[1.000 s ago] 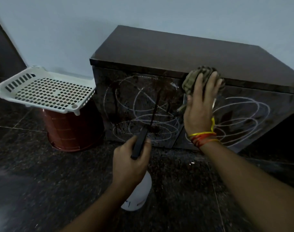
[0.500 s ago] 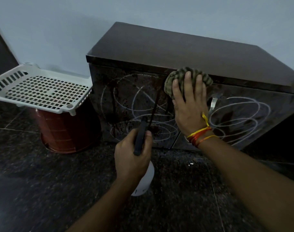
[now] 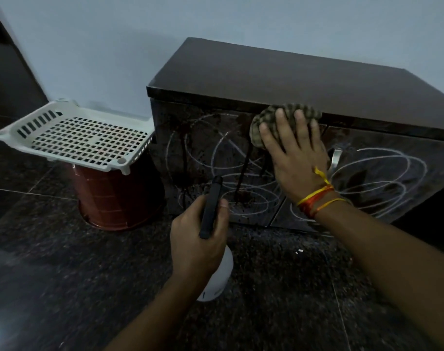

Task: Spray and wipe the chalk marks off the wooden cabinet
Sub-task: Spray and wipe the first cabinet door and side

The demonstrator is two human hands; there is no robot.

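Note:
A low dark wooden cabinet (image 3: 279,79) stands against the wall. White chalk loops (image 3: 226,171) cover its wet left door, with dark drips running down; more chalk loops (image 3: 382,178) cover the right door. My right hand (image 3: 291,153) presses a greenish cloth (image 3: 286,115) flat against the top of the left door, fingers straight. My left hand (image 3: 198,241) grips a white spray bottle (image 3: 218,277) by its black head (image 3: 210,206), held low in front of the cabinet.
A white perforated plastic tray (image 3: 71,138) sits on an upturned red-brown bucket (image 3: 117,198) left of the cabinet. A metal handle (image 3: 336,158) shows on the right door. The floor (image 3: 279,287) is dark speckled stone. A pale wall rises behind.
My right hand has slid the cloth leftward along the top of the cabinet front, from over the right door onto the left door. The left hand still holds the bottle.

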